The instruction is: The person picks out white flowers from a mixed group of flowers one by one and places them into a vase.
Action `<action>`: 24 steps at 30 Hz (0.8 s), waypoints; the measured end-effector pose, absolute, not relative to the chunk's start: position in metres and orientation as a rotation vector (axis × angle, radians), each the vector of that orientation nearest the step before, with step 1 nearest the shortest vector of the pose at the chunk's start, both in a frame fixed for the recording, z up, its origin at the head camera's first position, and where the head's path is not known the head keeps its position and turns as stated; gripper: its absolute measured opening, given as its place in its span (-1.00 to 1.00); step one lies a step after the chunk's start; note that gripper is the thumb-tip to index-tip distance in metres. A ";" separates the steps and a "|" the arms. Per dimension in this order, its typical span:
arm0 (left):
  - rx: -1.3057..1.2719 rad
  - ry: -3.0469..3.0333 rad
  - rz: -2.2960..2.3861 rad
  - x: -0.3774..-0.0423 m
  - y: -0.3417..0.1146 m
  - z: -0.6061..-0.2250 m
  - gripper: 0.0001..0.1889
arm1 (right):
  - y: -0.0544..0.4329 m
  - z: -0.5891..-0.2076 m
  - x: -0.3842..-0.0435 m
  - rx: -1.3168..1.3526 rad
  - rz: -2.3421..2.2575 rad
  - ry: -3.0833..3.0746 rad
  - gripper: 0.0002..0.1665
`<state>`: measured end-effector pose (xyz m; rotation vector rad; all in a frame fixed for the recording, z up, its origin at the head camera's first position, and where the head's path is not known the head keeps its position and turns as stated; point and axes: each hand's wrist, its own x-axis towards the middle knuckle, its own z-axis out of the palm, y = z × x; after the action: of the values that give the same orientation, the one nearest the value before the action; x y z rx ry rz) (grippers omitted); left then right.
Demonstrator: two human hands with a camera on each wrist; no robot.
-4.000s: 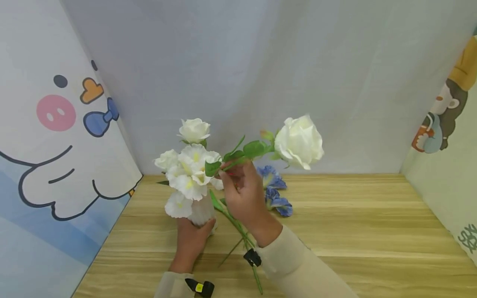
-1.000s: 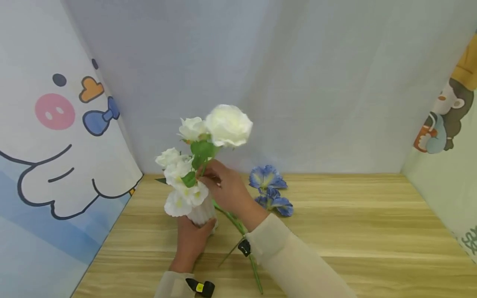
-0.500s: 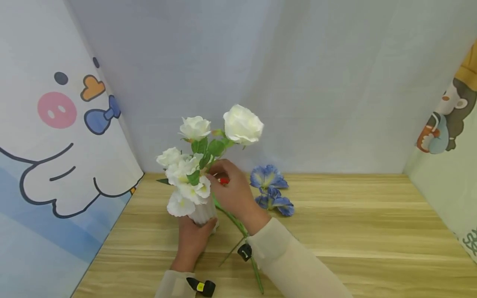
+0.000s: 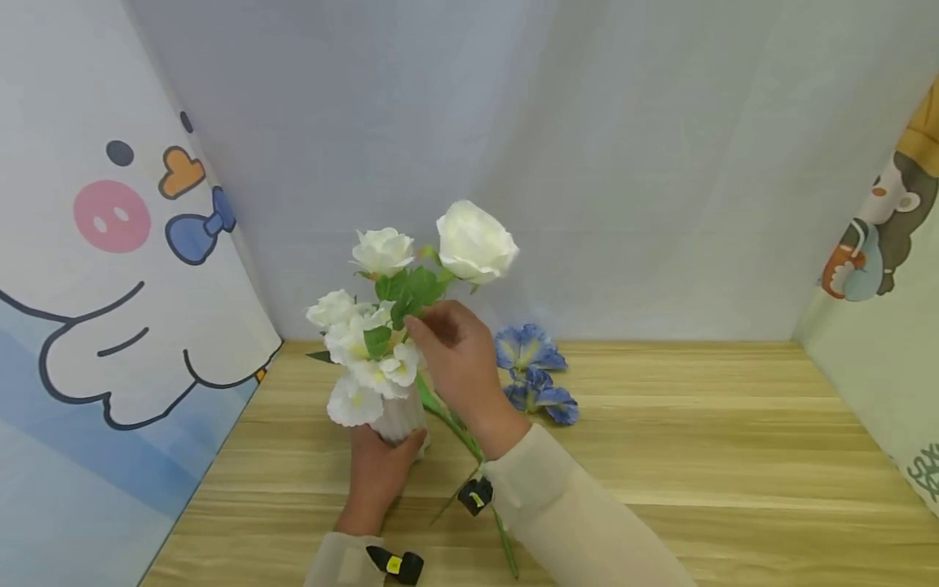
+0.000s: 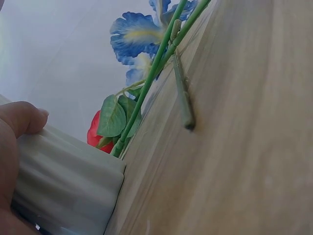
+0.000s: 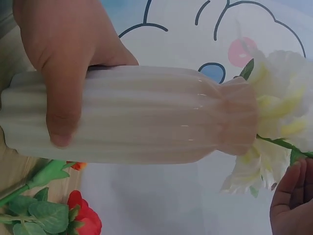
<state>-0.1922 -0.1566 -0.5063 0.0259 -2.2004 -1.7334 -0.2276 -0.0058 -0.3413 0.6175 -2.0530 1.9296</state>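
A ribbed white vase (image 4: 399, 417) stands on the table, with my left hand (image 4: 379, 473) gripping its lower body, thumb across the side in the right wrist view. White irises (image 4: 367, 379) and smaller white roses (image 4: 383, 251) fill its mouth. My right hand (image 4: 464, 367) is at the vase's right, pinching the leafy green stem of a large white rose (image 4: 477, 243) between thumb and fingers. That bloom leans up and right, above the others. In the right wrist view, a green stem (image 6: 281, 143) runs from the vase's mouth to the pinching fingertips.
Blue irises (image 4: 531, 350) lie right of the vase on the wooden table (image 4: 697, 440). Their green stems (image 4: 506, 542) pass under the right forearm. A red rose (image 6: 85, 215) lies behind the vase. A light curtain (image 4: 660, 163) hangs at the back.
Four seconds ago the large rose was tilted far right; it has swung left and upright over the vase. Lately the right hand has risen slightly along its stem. The left hand stays put.
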 end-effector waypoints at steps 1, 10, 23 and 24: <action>0.027 -2.199 -1.736 -0.192 -0.157 -0.506 -0.10 | -0.006 -0.340 -0.228 0.625 1.910 -2.058 -0.78; 0.053 -2.185 -1.742 -0.193 -0.155 -0.505 -0.08 | -0.009 -0.345 -0.235 0.760 1.769 -2.228 -0.83; 0.082 -2.215 -1.739 -0.193 -0.155 -0.503 -0.05 | -0.004 -0.357 -0.247 0.857 1.767 -2.427 -0.86; 0.083 -2.216 -1.734 -0.193 -0.155 -0.503 -0.04 | -0.004 -0.358 -0.247 0.848 1.770 -2.438 -0.86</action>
<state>-0.1932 -0.1545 -0.5028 0.0831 -2.2163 -1.7340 -0.2468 -0.0042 -0.3579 0.8484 -2.4381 1.7702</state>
